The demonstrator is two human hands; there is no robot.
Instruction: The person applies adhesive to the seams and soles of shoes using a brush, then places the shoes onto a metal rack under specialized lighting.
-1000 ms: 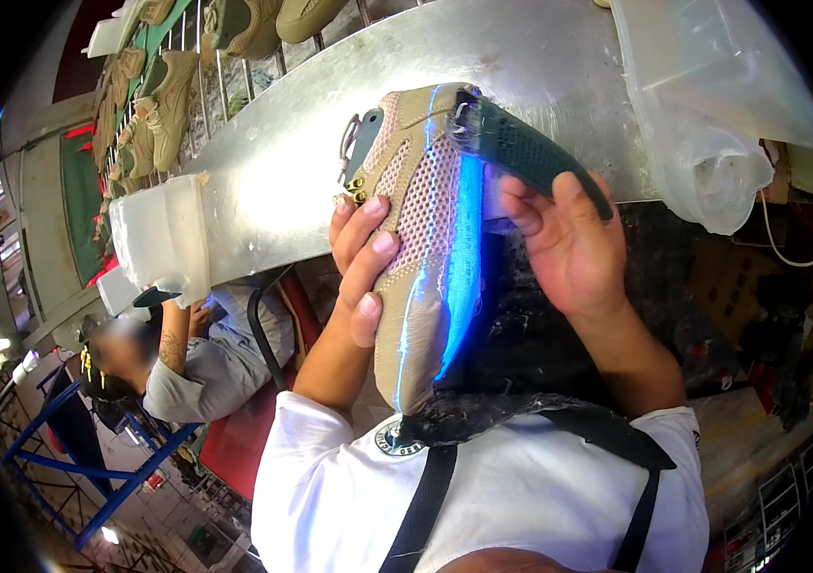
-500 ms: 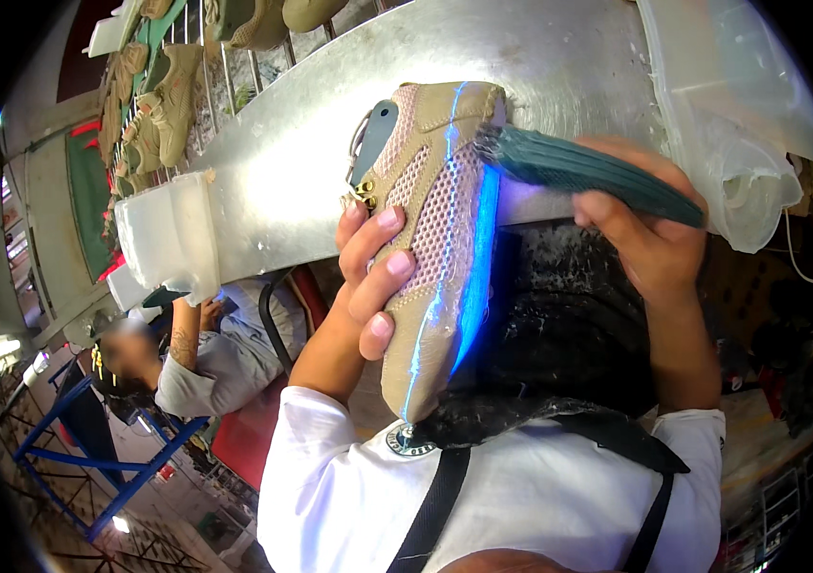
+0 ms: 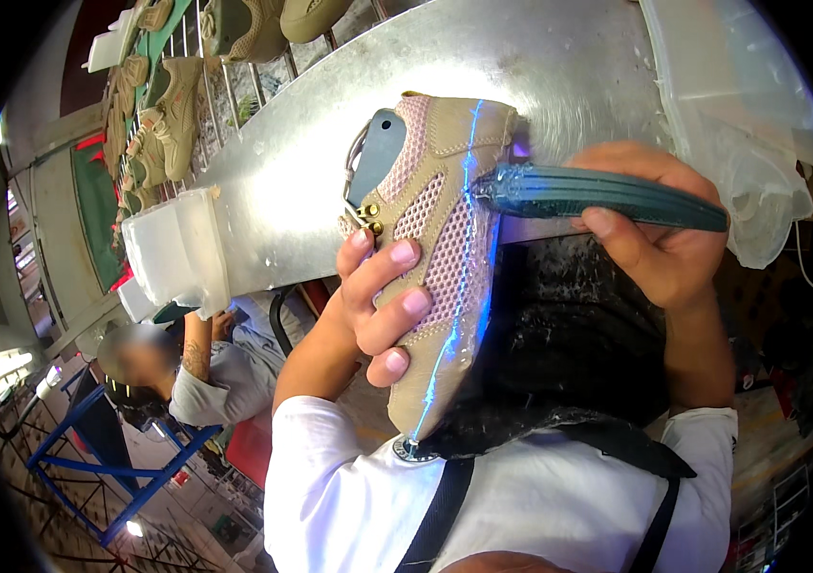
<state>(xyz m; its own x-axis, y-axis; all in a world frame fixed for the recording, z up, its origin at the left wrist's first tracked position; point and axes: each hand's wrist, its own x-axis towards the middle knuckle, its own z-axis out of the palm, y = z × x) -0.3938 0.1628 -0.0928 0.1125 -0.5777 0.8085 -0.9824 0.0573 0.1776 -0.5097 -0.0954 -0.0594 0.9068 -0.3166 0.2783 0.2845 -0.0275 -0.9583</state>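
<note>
A tan shoe upper (image 3: pixel 440 220) with pink mesh panels tilts in front of me, toe toward my body. My left hand (image 3: pixel 381 296) grips it from the left, fingers curled over the laced side. A dark grey-blue plate (image 3: pixel 377 162) pokes out of its opening, beside metal eyelets. Along the side and lower edge runs a glowing blue line, with a wet-looking sheen beside it. My right hand (image 3: pixel 660 224) pinches a dark green, ribbed-handled brush (image 3: pixel 607 196). Its wet tip touches the side near the heel, by the blue line.
A curved metal bench (image 3: pixel 559 57) lies beyond the shoe. Tan shoes (image 3: pixel 177 115) stand on a rack at the far left. A translucent plastic container (image 3: pixel 177 248) sits on the bench's left edge, with clear plastic sheeting (image 3: pixel 760 115) at right. Another person (image 3: pixel 225 377) sits at left.
The brush tip has moved down and inward from the shoe's heel edge onto its side. The shoe has shifted slightly right and turned, so its blue-lit underside now shows less.
</note>
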